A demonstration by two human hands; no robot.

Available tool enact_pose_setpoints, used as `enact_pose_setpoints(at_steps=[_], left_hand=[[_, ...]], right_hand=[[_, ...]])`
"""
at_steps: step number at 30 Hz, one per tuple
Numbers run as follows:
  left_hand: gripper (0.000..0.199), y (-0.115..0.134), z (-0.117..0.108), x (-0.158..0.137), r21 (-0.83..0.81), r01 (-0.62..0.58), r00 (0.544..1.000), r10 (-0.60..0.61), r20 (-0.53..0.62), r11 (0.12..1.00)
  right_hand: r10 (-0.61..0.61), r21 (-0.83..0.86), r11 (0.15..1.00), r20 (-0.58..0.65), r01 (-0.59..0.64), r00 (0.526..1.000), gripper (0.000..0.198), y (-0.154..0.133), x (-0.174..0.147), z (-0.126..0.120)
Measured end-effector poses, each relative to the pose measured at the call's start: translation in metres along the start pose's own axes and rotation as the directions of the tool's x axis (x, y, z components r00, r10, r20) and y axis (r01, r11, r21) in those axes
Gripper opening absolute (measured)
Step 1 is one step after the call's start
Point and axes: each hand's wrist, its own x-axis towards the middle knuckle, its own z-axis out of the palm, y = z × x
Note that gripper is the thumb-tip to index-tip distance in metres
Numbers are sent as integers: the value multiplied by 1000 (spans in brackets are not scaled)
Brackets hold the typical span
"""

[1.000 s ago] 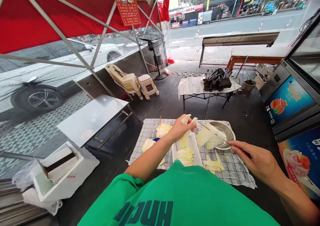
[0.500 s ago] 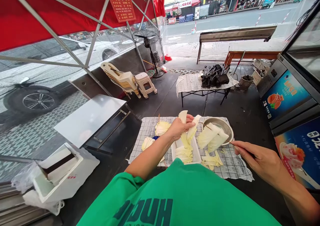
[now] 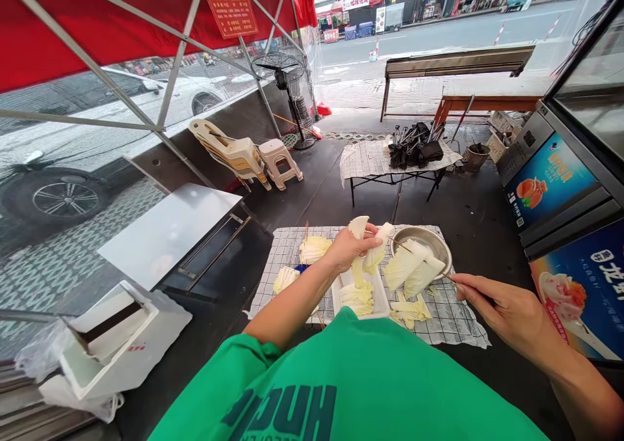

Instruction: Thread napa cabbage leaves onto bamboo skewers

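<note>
My left hand grips two pale cabbage leaf pieces and lifts them above a white rectangular tray that holds more cut cabbage. My right hand pinches a thin bamboo skewer threaded with two cabbage pieces, which hang over the rim of a metal bowl. Everything sits on a low table with a checked cloth. Loose cabbage scraps lie on the cloth below the skewer.
More cabbage piles and spare skewers lie at the cloth's left. A white foam box and a metal table stand left. Stacked plastic chairs, a fan, another table with tools and freezers surround.
My left hand has raised the cabbage pieces higher off the tray. The skewer in my right hand has stayed over the bowl. The view has tilted slightly.
</note>
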Motion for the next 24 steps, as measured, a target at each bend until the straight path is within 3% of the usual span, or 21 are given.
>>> enact_pose_setpoints(at_steps=[11,19,24], left_hand=[[52,-2,6,1,34,10,1000,-10,-11,999],[45,6,7,-1,109,31,992,-44,115,994],[51,14,12,-3,46,49,994,-53,93,998]], right_hand=[[148,164,974,74,-158,986,35,4,2,-2],[237,252,930,151,-269,960,42,-2,5,-11],[246,300,906,198,-298,949,46,-2,4,-15]])
